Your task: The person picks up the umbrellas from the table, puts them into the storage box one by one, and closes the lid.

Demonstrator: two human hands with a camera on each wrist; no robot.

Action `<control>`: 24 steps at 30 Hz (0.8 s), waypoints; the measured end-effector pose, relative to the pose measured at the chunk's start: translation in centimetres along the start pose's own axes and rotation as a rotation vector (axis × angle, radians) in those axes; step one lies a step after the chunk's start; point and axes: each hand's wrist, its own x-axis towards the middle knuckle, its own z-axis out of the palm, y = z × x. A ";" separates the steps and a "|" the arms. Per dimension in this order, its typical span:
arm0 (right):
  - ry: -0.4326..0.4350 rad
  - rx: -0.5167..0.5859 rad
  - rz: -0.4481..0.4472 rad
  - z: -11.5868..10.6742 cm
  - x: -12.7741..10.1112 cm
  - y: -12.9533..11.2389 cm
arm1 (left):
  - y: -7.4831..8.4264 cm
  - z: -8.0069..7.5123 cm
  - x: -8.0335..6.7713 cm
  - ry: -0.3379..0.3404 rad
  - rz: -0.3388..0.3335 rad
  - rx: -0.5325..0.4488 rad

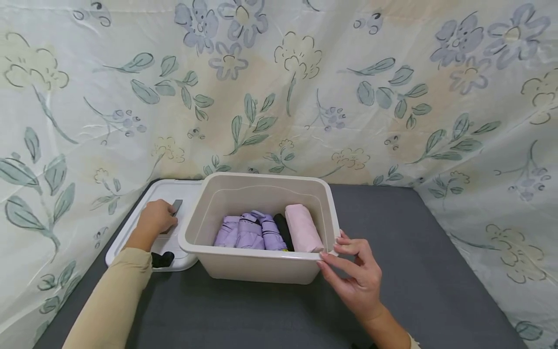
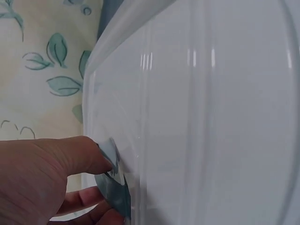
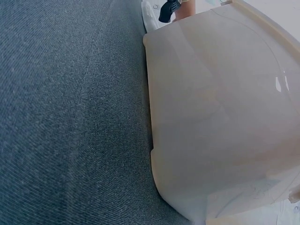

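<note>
A beige plastic storage bin (image 1: 261,265) stands on the dark table, holding several rolled lilac bundles (image 1: 250,233), a narrow black item (image 1: 283,231) and a pink roll (image 1: 303,228). To its left lies a white lid (image 1: 183,190), partly hidden by the bin. My left hand (image 1: 156,217) pinches a grey flap-like piece (image 2: 112,190) at the lid between thumb and fingers. With thumb and fingertips, my right hand (image 1: 359,274) grips the bin's front right corner at the rim. In the right wrist view, the bin's outer wall (image 3: 215,108) fills much of the frame.
Dark grey cloth (image 1: 392,228) covers the table. Floral fabric (image 1: 279,97) hangs close behind the bin and along both sides. A black band (image 1: 162,260) shows at the left wrist, over the lid's front part.
</note>
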 end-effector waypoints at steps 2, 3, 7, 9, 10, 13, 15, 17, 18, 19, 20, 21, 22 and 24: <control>0.000 0.001 0.005 0.0 0.0 0.0 | -0.2 -0.1 0.0 -0.025 -0.004 -0.021; 0.000 0.000 0.007 0.0 0.0 0.0 | -0.3 -0.2 0.1 -0.040 0.000 -0.032; 0.007 0.008 0.012 0.0 -0.1 0.1 | -0.8 -0.7 0.4 -0.090 0.036 -0.062; 0.011 0.012 0.016 0.1 -0.2 0.1 | -1.2 -0.9 0.6 -0.106 0.055 -0.073; 0.011 0.013 0.018 0.1 -0.2 0.1 | -1.4 -1.1 0.7 -0.116 0.063 -0.079; 0.007 0.019 0.027 0.1 -0.3 0.2 | -2.0 -1.3 0.8 -0.153 0.068 -0.120; 0.003 0.024 0.029 0.1 -0.4 0.2 | -2.3 -1.4 0.9 -0.181 0.068 -0.147; 0.004 0.026 0.028 0.2 -0.3 0.2 | -2.6 -1.5 1.0 -0.207 0.068 -0.176; 0.007 0.028 0.026 0.2 -0.3 0.2 | -2.8 -1.5 1.1 -0.217 0.071 -0.190; 0.009 0.028 0.026 0.2 -0.3 0.2 | -3.0 -1.4 1.1 -0.226 0.071 -0.205; 0.012 0.031 0.026 0.2 -0.3 0.2 | -3.2 -1.4 1.2 -0.235 0.074 -0.225; 0.013 0.032 0.027 0.2 -0.2 0.2 | -3.3 -1.5 1.1 -0.246 0.076 -0.251; 0.015 0.034 0.028 0.2 -0.2 0.2 | -3.4 -1.7 1.0 -0.253 0.080 -0.271; 0.013 0.035 0.031 0.2 -0.2 0.2 | -3.6 -2.0 0.8 -0.259 0.086 -0.307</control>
